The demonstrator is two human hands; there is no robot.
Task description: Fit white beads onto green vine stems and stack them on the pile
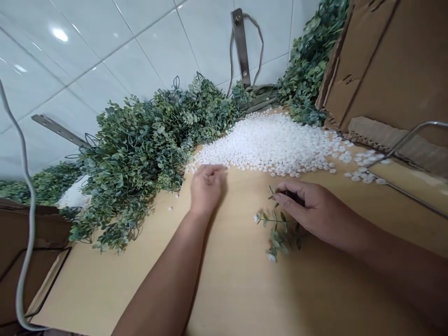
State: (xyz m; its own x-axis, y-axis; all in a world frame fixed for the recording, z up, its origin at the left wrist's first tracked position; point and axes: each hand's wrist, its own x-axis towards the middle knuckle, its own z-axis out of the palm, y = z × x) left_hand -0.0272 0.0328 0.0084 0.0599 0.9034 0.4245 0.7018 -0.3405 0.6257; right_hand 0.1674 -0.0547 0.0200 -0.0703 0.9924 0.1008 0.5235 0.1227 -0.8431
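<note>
My right hand [303, 198] pinches a sprig of artificial green leaves [278, 235] by its stem, over the table. Two of the sprig's branch ends carry small white pieces; leaves hang below my fingers. My left hand [207, 186] is at the near left edge of a heap of small white plastic beads [276, 140]. Its fingers are curled together and slightly blurred at the tips, so whatever lies between them is hidden. Left of that hand, a large pile of artificial leaf sprigs [143, 144] lies against the wall.
A cardboard box [392, 65] with a bent metal rod [402, 140] stands at the right. More greenery [311, 60] is beside it. A metal bracket [241, 46] hangs on the tiled wall. At the left, a white cable [31, 210] runs down past another cardboard box [35, 228].
</note>
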